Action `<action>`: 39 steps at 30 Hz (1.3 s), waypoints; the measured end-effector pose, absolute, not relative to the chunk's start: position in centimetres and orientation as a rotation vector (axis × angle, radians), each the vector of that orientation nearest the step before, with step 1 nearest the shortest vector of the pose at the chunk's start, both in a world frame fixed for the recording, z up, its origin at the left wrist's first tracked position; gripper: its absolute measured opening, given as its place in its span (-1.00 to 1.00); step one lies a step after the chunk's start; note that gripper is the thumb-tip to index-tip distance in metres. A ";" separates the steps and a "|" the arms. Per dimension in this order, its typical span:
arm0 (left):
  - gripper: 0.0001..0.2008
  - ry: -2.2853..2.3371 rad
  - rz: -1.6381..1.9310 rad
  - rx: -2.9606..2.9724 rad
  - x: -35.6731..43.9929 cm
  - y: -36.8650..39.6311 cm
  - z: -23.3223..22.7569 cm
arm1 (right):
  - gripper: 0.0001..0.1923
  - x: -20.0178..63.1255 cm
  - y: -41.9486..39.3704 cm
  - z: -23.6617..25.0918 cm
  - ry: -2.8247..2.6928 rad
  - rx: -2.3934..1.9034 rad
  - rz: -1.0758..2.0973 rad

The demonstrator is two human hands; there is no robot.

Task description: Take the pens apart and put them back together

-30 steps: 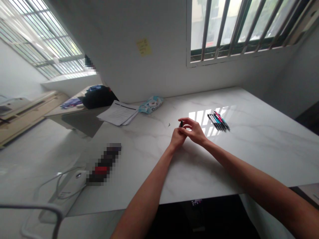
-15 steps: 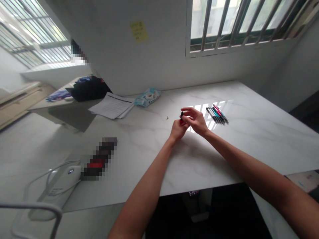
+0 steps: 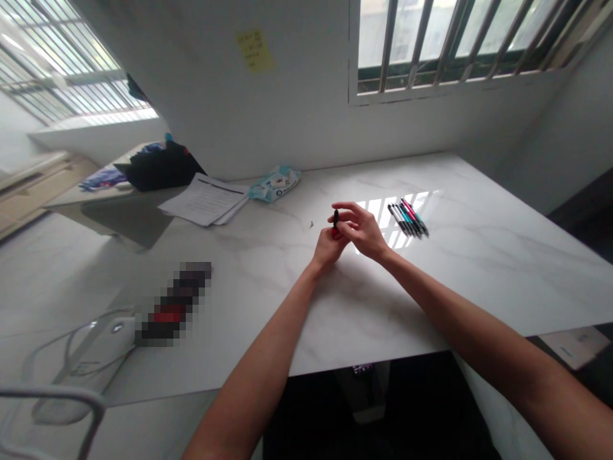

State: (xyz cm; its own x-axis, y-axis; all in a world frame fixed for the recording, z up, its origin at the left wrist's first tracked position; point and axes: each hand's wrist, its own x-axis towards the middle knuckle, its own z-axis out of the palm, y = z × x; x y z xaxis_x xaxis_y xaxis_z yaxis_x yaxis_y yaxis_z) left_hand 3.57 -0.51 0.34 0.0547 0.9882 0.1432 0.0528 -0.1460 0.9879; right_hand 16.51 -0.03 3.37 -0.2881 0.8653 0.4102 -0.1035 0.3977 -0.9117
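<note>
Both the left hand (image 3: 327, 246) and the right hand (image 3: 363, 228) close their fingers on one pen (image 3: 335, 220), near a row of pens (image 3: 407, 218) on the table (image 3: 479, 268).

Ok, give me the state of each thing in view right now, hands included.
Left hand: closed on the red lower part of a pen, above the table.
Right hand: fingertips pinching the pen's black top end.
Pen: held upright between both hands.
Row of pens: lying side by side on the table, untouched.
Papers: stacked flat.
Wipes pack: lying flat, whether sealed is unclear.
</note>
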 end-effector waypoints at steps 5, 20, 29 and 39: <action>-0.75 1.147 1.256 1.338 3.8 -0.4 0.1 | -0.54 16.7 0.5 3.0 -1.569 -0.712 1.075; -0.61 1.093 1.213 1.362 4.3 -1.2 -0.1 | -0.53 21.3 4.9 3.1 -1.463 -0.969 0.725; -0.54 1.168 1.433 1.133 1.9 0.1 1.5 | -0.66 20.2 4.0 -0.4 -2.152 -1.556 0.383; -0.52 1.157 1.417 1.173 -4.2 -0.3 3.3 | -0.43 23.2 5.9 -0.6 -2.350 -1.173 0.616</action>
